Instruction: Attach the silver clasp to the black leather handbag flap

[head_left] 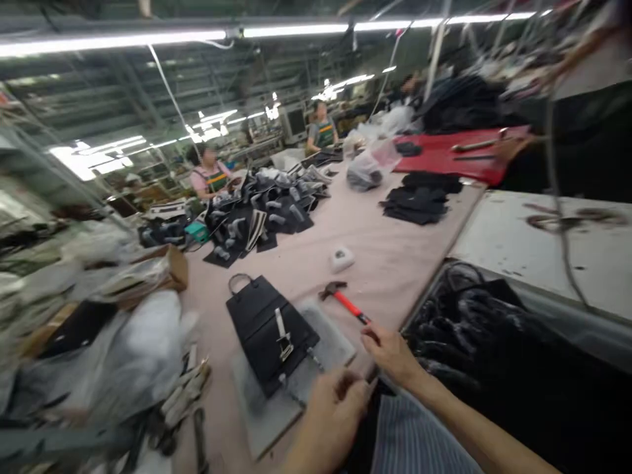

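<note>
A black handbag panel (269,326) with a top handle and a strap with a metal buckle lies on a grey slab (257,421) on the table. Below and to the right of the panel, my left hand (336,411) is closed, thumb against curled fingers; whatever it may hold is hidden. My right hand (392,355) has its fingers curled at the black end of a claw hammer (348,303) with a red handle. The hammer's head points away from me, over the table, beside the slab. Motion blurs both hands a little.
A white box-like object (342,259) sits beyond the hammer on the pink table (365,227). Black pieces (266,210) are heaped at the far left, with more black pieces (419,197) stacked right. Plastic-wrapped black goods (474,329) crowd my right side. Two people work farther back.
</note>
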`<state>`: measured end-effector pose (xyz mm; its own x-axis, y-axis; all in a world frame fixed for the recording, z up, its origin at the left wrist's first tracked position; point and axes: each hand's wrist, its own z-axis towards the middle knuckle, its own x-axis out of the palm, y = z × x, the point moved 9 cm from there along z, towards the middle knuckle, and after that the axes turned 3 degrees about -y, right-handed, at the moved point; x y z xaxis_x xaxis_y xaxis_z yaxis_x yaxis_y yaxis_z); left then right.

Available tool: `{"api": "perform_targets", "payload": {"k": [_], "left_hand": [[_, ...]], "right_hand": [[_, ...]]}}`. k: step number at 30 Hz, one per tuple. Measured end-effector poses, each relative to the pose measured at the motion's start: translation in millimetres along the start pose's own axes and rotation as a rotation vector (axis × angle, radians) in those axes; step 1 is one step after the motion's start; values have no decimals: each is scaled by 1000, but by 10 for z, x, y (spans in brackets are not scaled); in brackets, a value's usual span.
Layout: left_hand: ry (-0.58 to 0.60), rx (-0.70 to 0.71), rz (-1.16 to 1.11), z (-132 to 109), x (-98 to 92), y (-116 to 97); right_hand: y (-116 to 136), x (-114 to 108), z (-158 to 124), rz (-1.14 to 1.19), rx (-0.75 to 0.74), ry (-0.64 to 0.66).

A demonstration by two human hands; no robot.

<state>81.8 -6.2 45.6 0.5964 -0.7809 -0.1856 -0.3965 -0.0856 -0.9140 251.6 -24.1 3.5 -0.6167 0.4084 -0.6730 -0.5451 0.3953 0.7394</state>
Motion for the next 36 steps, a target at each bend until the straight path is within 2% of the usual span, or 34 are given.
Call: {"api": "perform_targets", "payload": {"k": [3,5,7,9,12,16,19,23,29,34,36], "left_hand": [[-396,19,182,18,-1012,33],[-571,-38,349,85,-1529,83],[-656,-81,537,232,-1855,96],[-672,-118,704,451,-2003,89],[-627,-222,805,829,-2037,130],[-574,-358,712,1212,-2003,267],[-552,-404,620,1350,-2008,381],[-484,-416,399,1352,-1980,514],[-435,-251,-33,1161,-1790,568],[-560,68,-411,1053,-1742,739],[-584,165,-475,1021,-1746,807]], "right_hand": [[89,218,-48,47,-59,34],[157,306,-76,62,-67,31],[228,397,-77,56,-62,45],[304,485,-59,39,-59,76],[407,596,-29,18,-41,124],[520,713,18,-32,-10,140],[593,779,102,-66,-2,112],[660,880,253,-78,5,113],[647,922,381,-56,44,118],[595,895,338,13,67,101],[570,892,308,43,83,95]]}}
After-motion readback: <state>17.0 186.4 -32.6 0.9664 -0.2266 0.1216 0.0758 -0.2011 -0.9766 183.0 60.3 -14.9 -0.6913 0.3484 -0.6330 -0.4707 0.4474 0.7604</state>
